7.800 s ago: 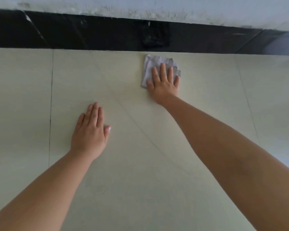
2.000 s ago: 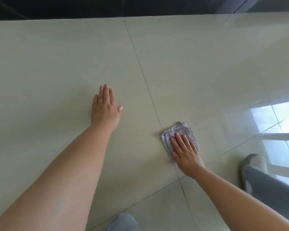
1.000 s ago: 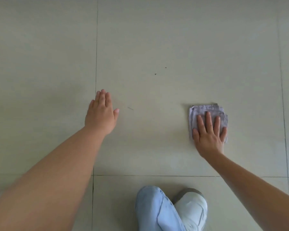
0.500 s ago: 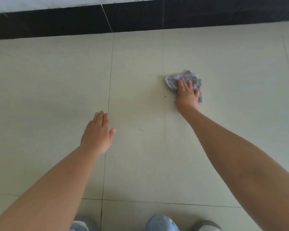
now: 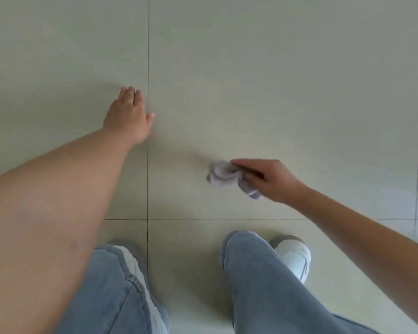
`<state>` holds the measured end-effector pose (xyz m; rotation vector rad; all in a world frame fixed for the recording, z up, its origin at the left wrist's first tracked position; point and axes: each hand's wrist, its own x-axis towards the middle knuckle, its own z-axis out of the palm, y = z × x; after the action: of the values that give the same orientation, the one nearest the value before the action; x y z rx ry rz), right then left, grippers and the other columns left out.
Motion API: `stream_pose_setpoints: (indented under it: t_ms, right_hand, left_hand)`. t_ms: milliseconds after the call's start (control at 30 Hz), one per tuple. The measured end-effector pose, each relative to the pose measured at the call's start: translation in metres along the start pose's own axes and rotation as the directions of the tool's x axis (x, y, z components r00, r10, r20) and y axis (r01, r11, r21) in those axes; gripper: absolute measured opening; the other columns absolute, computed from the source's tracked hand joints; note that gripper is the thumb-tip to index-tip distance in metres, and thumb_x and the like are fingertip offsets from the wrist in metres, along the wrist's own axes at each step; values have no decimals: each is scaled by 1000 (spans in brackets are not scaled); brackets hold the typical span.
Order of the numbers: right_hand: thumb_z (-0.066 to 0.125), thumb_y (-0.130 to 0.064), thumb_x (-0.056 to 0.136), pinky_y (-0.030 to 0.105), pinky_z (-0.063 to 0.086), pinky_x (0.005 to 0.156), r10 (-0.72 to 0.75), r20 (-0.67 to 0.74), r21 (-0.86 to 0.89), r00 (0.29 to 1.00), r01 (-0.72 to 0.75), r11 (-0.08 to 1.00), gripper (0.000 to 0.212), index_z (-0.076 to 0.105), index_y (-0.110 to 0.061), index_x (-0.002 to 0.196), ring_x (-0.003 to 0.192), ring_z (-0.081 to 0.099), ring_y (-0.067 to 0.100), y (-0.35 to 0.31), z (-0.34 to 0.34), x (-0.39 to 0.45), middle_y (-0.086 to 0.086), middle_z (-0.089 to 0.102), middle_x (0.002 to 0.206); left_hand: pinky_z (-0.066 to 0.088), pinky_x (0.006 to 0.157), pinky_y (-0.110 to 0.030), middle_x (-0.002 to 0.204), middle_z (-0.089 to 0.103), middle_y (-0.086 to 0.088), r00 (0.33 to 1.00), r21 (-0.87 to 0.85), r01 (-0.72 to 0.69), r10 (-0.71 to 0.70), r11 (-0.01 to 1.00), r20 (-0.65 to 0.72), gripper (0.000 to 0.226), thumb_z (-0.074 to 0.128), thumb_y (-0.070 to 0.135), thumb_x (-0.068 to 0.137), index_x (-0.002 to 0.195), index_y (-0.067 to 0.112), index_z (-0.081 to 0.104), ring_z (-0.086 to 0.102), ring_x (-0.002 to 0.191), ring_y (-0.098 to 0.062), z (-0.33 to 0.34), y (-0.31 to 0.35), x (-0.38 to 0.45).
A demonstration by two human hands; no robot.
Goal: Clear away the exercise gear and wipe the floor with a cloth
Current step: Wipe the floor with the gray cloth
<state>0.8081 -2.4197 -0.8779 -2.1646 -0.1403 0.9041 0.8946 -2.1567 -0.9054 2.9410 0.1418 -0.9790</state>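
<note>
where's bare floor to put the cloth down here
Free: the tile beyond the right hand and cloth, and the tile left of the left hand. Crowded: near edge, at the knees and shoe.

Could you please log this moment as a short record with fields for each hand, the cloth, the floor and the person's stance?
left hand: left hand, fingers straight and together, flat on or just above the floor beside a tile joint
right hand: right hand grips the bunched cloth
cloth: grey cloth, crumpled, at floor level
floor: pale tile floor with thin dark joints
stance: jeans and white shoe visible below
</note>
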Motion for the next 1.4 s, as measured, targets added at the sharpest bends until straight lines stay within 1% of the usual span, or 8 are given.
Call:
stream_pose_setpoints:
  t_ms: [300,533,667,800,933,1067,1167,1400]
  right_hand:
    - [43,-5,93,19,38,82,38,220,-226,975,13,974,34,57,-10,124,105,60,23,-20,14,-9,10,68,114]
    - [40,-1,93,19,30,65,70,-321,-210,944,-143,967,37,54,-9,126,90,55,29,8,-40,-9,13,63,103]
    - [35,-10,98,28,44,100,124,-225,-377,966,-204,904,40,44,-11,137,130,47,28,31,-7,-18,8,48,141]
    - [-1,-40,99,35,37,101,199,-111,-585,974,-226,779,64,50,-12,126,114,61,30,52,24,-7,5,63,126]
    - [-29,-69,68,37,-1,117,292,-235,-573,927,-374,729,104,7,-14,148,144,-6,22,62,0,21,0,-5,155]
    - [11,-57,88,50,2,118,402,-505,-369,764,-612,700,76,7,-13,149,146,-6,32,57,-53,83,7,-3,159]
    - [1,-63,70,52,5,115,380,-584,-295,717,-624,724,92,12,-16,149,145,-2,35,39,-88,142,9,0,159]
    - [22,-41,99,49,-5,116,171,-393,-496,903,-365,788,53,3,-33,148,146,-11,28,-48,-59,245,1,-10,159]
  left_hand:
    - [13,118,-38,158,6,-15,988,8,-151,151,989,-32,59,30,29,102,148,-2,10,3,148,-25,-8,48,6]
    - [15,118,-39,159,6,-15,989,35,-142,144,989,-33,60,30,30,101,149,0,10,2,148,-26,3,40,12]
    - [16,117,-38,159,6,-15,989,41,-140,142,989,-51,60,31,30,101,149,1,11,3,148,-25,9,35,17]
    - [12,118,-38,159,0,-13,990,-4,-98,97,995,-99,61,31,29,101,150,2,7,-1,148,-24,10,20,26]
    - [10,118,-39,158,1,-17,987,-78,-63,51,995,-153,64,38,27,99,149,0,9,1,148,-28,15,-4,39]
    - [32,107,-52,147,30,-32,949,-27,-166,152,986,-277,67,46,34,91,137,-14,35,33,136,-44,29,-25,54]
    - [34,103,-54,140,41,-33,943,-97,-168,131,981,-307,72,38,39,85,131,-16,44,42,129,-46,38,-28,58]
    - [23,94,-43,124,53,-39,935,-16,-209,196,978,-295,68,36,34,80,117,-21,52,55,112,-51,40,-35,66]
